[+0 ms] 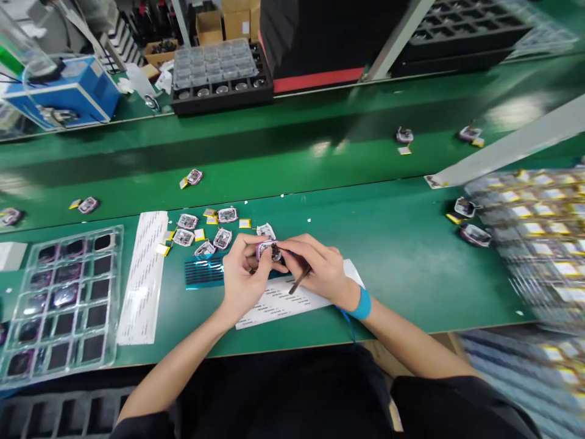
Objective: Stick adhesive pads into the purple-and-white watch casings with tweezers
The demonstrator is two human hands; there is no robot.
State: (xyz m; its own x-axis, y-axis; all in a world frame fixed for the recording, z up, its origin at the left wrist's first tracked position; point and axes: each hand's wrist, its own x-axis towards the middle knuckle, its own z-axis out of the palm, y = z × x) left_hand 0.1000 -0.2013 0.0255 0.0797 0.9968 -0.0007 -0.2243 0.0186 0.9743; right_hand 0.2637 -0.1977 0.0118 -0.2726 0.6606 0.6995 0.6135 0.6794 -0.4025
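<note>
My left hand [243,274] grips a small smartwatch-like housing [264,250] with a pinkish rim, its inner electronics facing up. In my right hand [325,271] is a dark, slim tool, apparently tweezers [299,280]; its rear end points down toward me. The fingertips of that hand are at the housing's right side, and they hide the tool's working end. Under both hands lie a printed white sheet [269,308] and a blue film with dark strips [204,272]. Just beyond sit several similar open housings [223,238] with yellow-edged battery packs [200,235].
A clear tray [117,274] with dark square parts stands at left beside another white sheet [145,280]. Stacked trays [543,228] rise at right. More housings [194,177] lie on the green belt [274,146] beyond. A white post [512,143] slants across the right.
</note>
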